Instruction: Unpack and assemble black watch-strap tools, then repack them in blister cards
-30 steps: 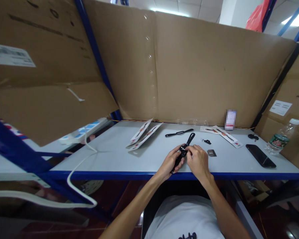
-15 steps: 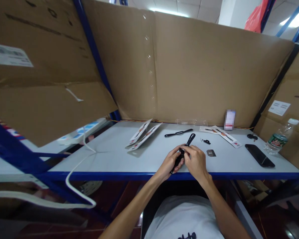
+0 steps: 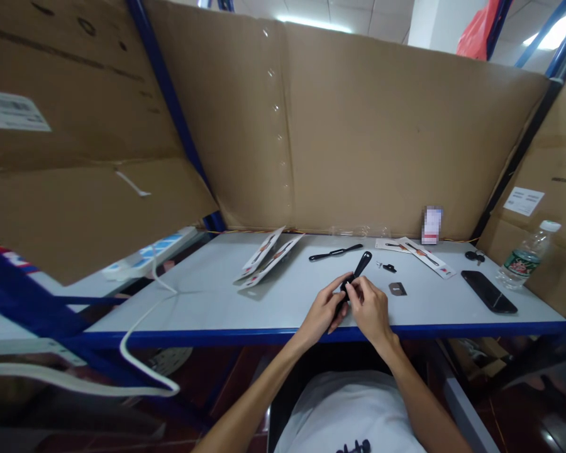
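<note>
A black tool point(image 3: 361, 265) is gripped in the curled left hand point(image 3: 324, 308) and touched by the right hand point(image 3: 371, 306), fingers bent; whether anything is pinched there cannot be told. Right of it, a metal plate point(image 3: 397, 289) is seen.

Black tool point(image 3: 363, 263) in fingers point(image 3: 334, 296), metal plate point(image 3: 397, 289) nearby

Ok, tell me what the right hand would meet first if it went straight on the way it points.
Most likely the black tool in the left hand; the right hand's fingers are right at it, though exact contact is unclear.
</note>
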`<state>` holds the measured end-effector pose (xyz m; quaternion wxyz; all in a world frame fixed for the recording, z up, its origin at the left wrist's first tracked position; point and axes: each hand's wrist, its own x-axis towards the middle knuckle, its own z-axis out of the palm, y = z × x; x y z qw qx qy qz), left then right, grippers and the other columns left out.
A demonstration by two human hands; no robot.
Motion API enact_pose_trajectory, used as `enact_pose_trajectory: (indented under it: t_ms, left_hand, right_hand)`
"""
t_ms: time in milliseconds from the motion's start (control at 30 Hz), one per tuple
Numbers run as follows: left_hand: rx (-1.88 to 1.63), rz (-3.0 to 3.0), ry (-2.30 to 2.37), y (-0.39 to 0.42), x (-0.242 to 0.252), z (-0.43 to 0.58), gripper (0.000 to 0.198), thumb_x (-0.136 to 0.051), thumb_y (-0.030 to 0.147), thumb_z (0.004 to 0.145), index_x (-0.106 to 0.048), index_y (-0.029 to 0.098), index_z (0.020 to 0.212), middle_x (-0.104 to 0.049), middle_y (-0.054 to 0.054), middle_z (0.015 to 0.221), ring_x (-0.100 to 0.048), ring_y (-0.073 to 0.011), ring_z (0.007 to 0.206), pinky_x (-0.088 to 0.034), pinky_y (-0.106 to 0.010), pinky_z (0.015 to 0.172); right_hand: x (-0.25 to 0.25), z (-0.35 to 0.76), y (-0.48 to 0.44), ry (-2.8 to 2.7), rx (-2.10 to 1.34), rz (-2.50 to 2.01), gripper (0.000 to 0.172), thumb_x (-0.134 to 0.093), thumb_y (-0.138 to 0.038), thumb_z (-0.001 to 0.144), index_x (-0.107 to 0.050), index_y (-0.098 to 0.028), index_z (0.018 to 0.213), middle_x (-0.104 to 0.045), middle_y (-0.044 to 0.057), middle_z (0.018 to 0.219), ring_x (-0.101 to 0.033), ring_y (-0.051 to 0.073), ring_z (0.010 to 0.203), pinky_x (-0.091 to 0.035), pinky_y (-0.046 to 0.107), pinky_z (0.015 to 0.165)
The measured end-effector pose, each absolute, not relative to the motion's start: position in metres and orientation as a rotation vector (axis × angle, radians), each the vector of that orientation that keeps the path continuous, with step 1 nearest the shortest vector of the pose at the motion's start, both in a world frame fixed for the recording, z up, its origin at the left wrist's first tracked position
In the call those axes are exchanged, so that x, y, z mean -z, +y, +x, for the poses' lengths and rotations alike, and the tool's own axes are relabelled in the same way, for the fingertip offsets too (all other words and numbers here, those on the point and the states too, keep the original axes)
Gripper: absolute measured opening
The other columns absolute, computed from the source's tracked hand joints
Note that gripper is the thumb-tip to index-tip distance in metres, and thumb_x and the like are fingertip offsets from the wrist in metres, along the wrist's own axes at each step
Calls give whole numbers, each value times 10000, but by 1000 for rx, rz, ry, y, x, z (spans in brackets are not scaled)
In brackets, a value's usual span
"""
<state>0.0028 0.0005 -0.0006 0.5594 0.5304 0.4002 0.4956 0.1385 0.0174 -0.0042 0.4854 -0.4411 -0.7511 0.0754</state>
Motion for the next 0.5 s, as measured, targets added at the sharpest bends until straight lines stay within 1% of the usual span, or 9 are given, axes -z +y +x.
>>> enact_pose_trajectory:
  t_ms: [133,233,367,500]
  left_hand:
    - [-1199,1456,1039,-1,7,7,628,-445,359,927,-392,107,1500,-477,71,544,-342,-62,372,-280,-175,365]
    - [-1257,1620,1123,-3,10,9,558,-436,306,938,-468,108,1459,-472,61,557,-377,-76,469,-341,-185,467]
    - [-1286,1817,1248,-6,10,10,515,-418,249,937,-516,118,1426,-531,39,600,-407,-92,513,-375,-207,542]
    - [-1261,1987,1318,-7,13,12,511,-387,251,962,-482,123,1448,-632,-2,662,-490,-117,525,-408,-228,582]
  right_hand:
    - [8,137,17,-1843,-95,-1115,266,-412,-297,992,-551,-204,785,-637,38,735,-561,165,640,-333,269,618]
    - [10,137,17,-1826,-153,-1119,267,-387,-278,986,-513,-212,760,-606,28,686,-534,169,617,-313,279,606]
    - [12,137,17,-1756,-331,-1128,285,-357,-292,984,-441,-225,720,-543,-3,623,-471,156,566,-298,279,588]
    - [15,138,16,-1691,-434,-1097,309,-352,-340,979,-389,-234,691,-497,-17,597,-437,149,551,-290,276,570]
